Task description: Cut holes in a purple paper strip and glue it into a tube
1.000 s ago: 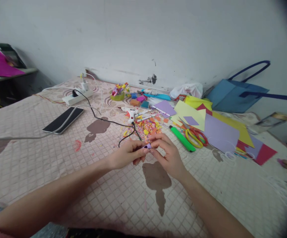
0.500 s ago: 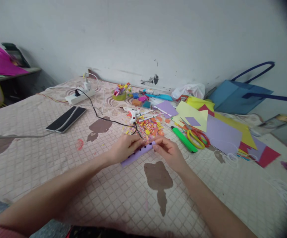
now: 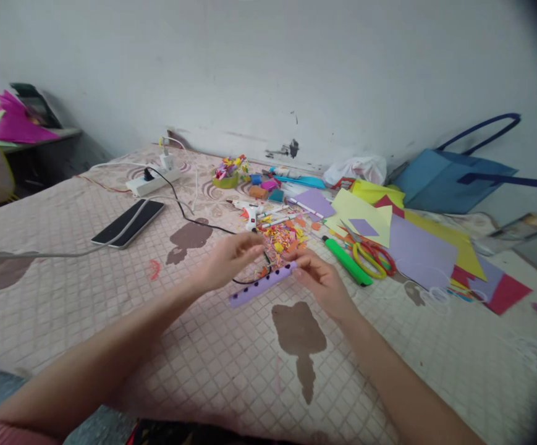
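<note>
A narrow purple paper strip (image 3: 261,288), with a row of small black shapes along it, slants above the quilted cloth. My right hand (image 3: 321,278) pinches its right end between thumb and fingers. Off the strip, up and to its left, is my left hand (image 3: 228,259); its thumb and fingers are a little apart and I see nothing between them. A black cord (image 3: 245,282) runs under the left hand to the white glue gun (image 3: 251,217). Just beyond the hands lies a pile of small coloured paper scraps (image 3: 283,238).
Right of the hands lie a green cutter (image 3: 348,262), scissors with yellow and red handles (image 3: 370,261) and coloured paper sheets (image 3: 423,247). A dark phone-like device (image 3: 129,224) and a power strip (image 3: 152,182) are on the left. A blue bag (image 3: 448,179) stands by the wall.
My left hand has let go of the purple paper strip and moved up and left, uncovering the strip's row of black shapes. My right hand still holds its end.
</note>
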`<state>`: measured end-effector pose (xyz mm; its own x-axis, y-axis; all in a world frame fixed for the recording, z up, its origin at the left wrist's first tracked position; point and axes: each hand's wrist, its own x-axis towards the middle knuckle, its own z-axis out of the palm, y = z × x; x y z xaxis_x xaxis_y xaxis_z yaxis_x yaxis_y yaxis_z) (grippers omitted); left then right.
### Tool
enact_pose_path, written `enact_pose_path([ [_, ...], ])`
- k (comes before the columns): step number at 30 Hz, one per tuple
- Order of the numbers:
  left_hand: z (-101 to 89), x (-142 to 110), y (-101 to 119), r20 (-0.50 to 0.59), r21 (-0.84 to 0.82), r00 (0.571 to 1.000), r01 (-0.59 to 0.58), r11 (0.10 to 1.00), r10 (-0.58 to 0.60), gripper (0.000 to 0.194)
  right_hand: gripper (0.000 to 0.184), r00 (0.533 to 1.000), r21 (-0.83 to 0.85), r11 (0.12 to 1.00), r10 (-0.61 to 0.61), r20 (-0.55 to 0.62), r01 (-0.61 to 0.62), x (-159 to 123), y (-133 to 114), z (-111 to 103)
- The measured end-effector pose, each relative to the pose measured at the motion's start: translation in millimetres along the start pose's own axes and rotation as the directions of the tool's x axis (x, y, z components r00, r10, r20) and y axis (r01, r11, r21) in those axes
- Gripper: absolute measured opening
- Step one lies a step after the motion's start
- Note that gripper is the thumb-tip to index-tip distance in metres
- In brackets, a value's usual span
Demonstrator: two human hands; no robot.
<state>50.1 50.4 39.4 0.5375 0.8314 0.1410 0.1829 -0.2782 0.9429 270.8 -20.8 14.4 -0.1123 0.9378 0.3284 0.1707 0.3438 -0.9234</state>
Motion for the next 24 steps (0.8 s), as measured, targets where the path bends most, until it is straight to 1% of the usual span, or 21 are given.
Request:
enact_pose_path([
  [1,9.2,-4.9,2.4,0.133,-0.080,0.990,0.049,0.996,-0.038,0.045,0.011,0.999,-0.012,1.000,-0.021,0.028,0.022,-0.6,-1.1,1.3],
  [3,24.7,-14.5,5.8,0.326,-0.216,0.941,0.169,0.962,-0.092,0.055,0.010,0.995,-0.038,0.997,-0.061,0.084,0.065,-1.9,-3.1,3.1],
  [5,34.8,-21.7,6.4,0.424,-0.319,0.897,0.278,0.906,-0.126,0.056,0.008,0.989,-0.054,0.995,-0.078,0.123,0.085,-2.8,-4.4,4.1],
  [6,37.7,-24.0,5.7,0.447,-0.357,0.883,0.320,0.877,-0.140,0.052,0.009,0.988,-0.054,0.995,-0.074,0.135,0.082,-3.0,-4.8,4.5],
  [9,41.3,-26.5,2.0,0.454,-0.445,0.874,0.391,0.806,-0.173,0.044,0.013,0.983,-0.039,0.996,-0.068,0.169,0.076,-3.2,-4.6,5.6],
  [13,42.6,-26.2,0.4,0.422,-0.502,0.883,0.416,0.759,-0.205,0.043,0.016,0.981,-0.055,0.997,-0.045,0.190,0.057,-2.9,-2.6,8.1],
  [19,44.6,-26.2,1.6,0.380,-0.496,0.896,0.406,0.768,-0.228,0.037,0.018,0.990,-0.140,0.989,-0.031,0.139,0.051,-2.5,-0.7,10.7],
  [24,44.7,-25.3,-2.5,0.361,-0.469,0.904,0.388,0.793,-0.229,0.037,0.018,0.990,-0.158,0.986,-0.033,0.134,0.055,-1.7,-0.8,10.9],
])
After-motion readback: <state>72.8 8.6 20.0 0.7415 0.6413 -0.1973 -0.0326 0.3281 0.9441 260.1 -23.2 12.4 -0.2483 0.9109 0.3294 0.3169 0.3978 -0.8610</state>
